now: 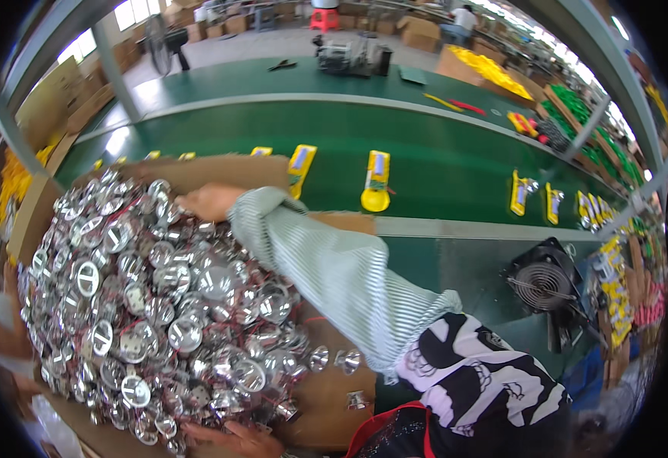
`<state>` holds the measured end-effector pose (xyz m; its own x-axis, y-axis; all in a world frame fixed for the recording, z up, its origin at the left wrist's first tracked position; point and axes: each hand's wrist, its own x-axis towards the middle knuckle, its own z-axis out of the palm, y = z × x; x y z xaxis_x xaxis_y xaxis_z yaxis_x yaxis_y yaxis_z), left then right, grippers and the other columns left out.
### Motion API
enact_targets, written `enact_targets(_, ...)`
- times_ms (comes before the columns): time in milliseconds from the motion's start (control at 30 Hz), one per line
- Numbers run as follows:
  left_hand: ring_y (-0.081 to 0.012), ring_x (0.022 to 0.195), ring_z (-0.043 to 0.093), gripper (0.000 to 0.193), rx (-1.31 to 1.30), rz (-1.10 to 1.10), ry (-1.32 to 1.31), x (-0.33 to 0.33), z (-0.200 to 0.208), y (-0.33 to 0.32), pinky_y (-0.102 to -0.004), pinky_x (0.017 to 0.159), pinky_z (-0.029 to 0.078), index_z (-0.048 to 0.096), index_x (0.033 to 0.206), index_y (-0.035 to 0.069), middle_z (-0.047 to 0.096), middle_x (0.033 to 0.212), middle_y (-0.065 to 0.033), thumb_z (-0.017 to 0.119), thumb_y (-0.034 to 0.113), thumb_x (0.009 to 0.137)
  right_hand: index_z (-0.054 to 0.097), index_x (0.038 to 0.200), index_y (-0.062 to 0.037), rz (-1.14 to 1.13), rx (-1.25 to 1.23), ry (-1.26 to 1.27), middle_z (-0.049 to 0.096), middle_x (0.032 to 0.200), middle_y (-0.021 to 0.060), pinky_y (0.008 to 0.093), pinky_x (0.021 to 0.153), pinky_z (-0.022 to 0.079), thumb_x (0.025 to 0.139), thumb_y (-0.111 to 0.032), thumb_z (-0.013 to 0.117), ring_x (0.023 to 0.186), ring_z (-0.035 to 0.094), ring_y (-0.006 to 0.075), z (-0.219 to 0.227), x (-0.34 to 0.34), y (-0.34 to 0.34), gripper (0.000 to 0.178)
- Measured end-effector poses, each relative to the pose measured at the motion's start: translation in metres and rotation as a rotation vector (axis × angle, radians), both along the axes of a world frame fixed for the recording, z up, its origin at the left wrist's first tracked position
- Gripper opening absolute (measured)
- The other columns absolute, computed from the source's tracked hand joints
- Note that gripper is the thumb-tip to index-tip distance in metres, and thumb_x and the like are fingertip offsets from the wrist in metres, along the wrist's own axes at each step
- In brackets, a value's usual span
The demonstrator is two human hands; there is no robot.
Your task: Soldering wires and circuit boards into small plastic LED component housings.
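A big heap of shiny silver reflector cups (185,333) with thin red wires fills a cardboard box (219,172) at the left. My right hand (213,201), in a striped sleeve, reaches across to the far side of the heap. Its fingers are drawn together among the cups, and what they grip is hidden. At the near edge of the heap, my left hand (234,440) rests with fingers stretched out against the cups. A few loose cups (347,361) lie on the cardboard to the right of the heap.
Beyond the box runs a green conveyor belt (441,168) bearing yellow casings (376,181) spaced apart. A black fan (541,282) stands at the right. Across the belt are a grey machine (343,58) and a box of yellow parts (490,70). Metal posts (116,72) frame the bench.
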<state>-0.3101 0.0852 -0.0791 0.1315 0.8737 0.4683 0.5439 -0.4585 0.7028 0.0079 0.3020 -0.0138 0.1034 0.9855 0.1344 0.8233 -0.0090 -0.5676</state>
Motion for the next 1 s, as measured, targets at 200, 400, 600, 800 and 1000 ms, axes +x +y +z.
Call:
enact_targets(200,-0.0405,0.136,0.014,0.064,0.018,-0.090,-0.025,0.020,-0.002,-0.003,-0.0457,0.110,0.013,0.017,0.141,-0.007,0.011,0.146,-0.0300,0.033,0.036,0.096,0.061,0.111,-0.0034,-0.029,-0.117,0.074,0.060,0.108,0.0228,0.0436,0.093,0.040,0.092,-0.052,0.031,0.102,0.056,0.0385,0.023,-0.016,-0.021,0.060)
enact_targets(400,-0.0404,0.136,0.014,0.063,0.027,-0.152,-0.013,0.034,-0.001,-0.006,-0.0458,0.110,0.013,0.017,0.141,-0.006,0.010,0.146,-0.0299,0.033,0.035,0.096,0.051,0.122,-0.0023,0.038,-0.139,0.083,0.057,0.113,0.0253,0.0447,0.093,0.040,0.091,-0.056,0.029,0.105,0.054,0.0399,0.024,-0.015,-0.048,0.066)
enact_targets(600,-0.0402,0.136,0.013,0.063,0.042,-0.128,0.012,0.036,0.002,-0.013,-0.0458,0.110,0.013,0.017,0.141,-0.006,0.010,0.146,-0.0297,0.033,0.035,0.096,0.039,0.135,-0.0085,0.080,-0.101,0.192,0.052,0.121,0.0252,0.0420,0.099,0.037,0.091,-0.060,0.027,0.112,0.051,0.0383,0.033,-0.025,-0.090,0.068)
enact_targets(800,-0.0401,0.137,0.013,0.062,0.048,-0.082,0.054,0.026,0.002,-0.018,-0.0458,0.110,0.013,0.017,0.141,-0.006,0.010,0.146,-0.0296,0.033,0.035,0.096,0.041,0.134,-0.0083,0.234,-0.117,0.186,0.053,0.122,0.0212,0.0389,0.097,0.039,0.092,-0.057,0.032,0.110,0.053,0.0367,0.044,-0.036,-0.118,0.065)
enact_targets(1000,-0.0399,0.137,0.013,0.062,0.043,-0.073,0.080,0.024,0.000,-0.018,-0.0458,0.110,0.013,0.017,0.141,-0.005,0.010,0.146,-0.0295,0.033,0.035,0.097,0.059,0.114,-0.0033,0.013,0.016,0.260,0.062,0.108,0.0190,0.0406,0.087,0.044,0.092,-0.047,0.042,0.097,0.059,0.0356,0.033,0.029,-0.098,0.052)
